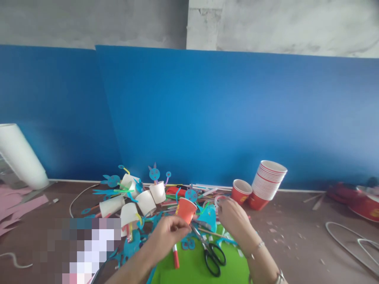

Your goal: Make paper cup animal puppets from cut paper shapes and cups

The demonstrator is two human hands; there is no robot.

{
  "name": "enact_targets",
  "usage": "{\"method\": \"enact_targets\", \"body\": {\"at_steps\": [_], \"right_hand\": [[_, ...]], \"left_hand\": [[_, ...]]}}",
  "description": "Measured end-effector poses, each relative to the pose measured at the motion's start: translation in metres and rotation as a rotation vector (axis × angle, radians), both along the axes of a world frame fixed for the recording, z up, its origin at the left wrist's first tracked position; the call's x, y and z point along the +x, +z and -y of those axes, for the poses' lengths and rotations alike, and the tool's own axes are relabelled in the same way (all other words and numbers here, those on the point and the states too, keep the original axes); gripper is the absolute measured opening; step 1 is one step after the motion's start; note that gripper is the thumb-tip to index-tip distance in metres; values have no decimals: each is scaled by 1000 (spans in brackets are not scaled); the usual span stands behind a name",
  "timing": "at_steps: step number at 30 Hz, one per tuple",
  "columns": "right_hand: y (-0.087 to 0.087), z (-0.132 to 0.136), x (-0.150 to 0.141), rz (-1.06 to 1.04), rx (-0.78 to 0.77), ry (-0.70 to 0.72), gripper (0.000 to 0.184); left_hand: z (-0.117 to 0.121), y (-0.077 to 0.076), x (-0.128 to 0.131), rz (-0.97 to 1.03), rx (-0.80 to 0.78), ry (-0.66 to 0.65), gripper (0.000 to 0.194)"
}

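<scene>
A red paper cup (186, 210) tilts slightly, its wide rim up. My left hand (170, 233) is closed at the cup's lower part, thumb and forefinger pinched together, hiding its base. Farther right, my right hand (233, 216) has its bent fingers closed at a pale pinkish ring (217, 199) that looks like a roll of tape. Between the hands lies a blue paper cut-out (208, 217). Black-handled scissors (212, 254) and a red-capped marker (175, 257) lie on a green board (189, 272). A blue paper face (191, 195) shows behind the cup.
White cups with blue paper figures (158, 192) crowd the left. A stack of red-and-white paper cups (269, 184) and a single red cup (241, 192) stand at right. Behind is a blue panel (207, 118). A white roll (22, 156) and pink paper (22, 205) are far left.
</scene>
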State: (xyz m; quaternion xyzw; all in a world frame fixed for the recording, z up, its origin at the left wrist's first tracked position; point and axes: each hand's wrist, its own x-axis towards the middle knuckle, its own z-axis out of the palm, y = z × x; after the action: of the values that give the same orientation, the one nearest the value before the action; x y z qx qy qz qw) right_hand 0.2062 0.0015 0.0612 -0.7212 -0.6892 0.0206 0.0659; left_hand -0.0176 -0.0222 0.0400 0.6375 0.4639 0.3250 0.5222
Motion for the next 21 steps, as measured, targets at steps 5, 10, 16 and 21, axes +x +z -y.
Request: {"method": "enact_targets", "body": {"at_steps": [5,10,16,21], "right_hand": [[-9,2,-8,40,-64,-23,29],[-12,21,-42,-15,-232,249,17],[-23,26,-68,-35,-311,294,30],[-23,24,-71,-54,-314,296,26]], "left_hand": [[-6,-28,5,36,-62,77,26],[-11,-26,2,65,-51,106,19],[-11,-17,1,57,-13,115,12],[-12,-19,0,81,3,131,12]]}}
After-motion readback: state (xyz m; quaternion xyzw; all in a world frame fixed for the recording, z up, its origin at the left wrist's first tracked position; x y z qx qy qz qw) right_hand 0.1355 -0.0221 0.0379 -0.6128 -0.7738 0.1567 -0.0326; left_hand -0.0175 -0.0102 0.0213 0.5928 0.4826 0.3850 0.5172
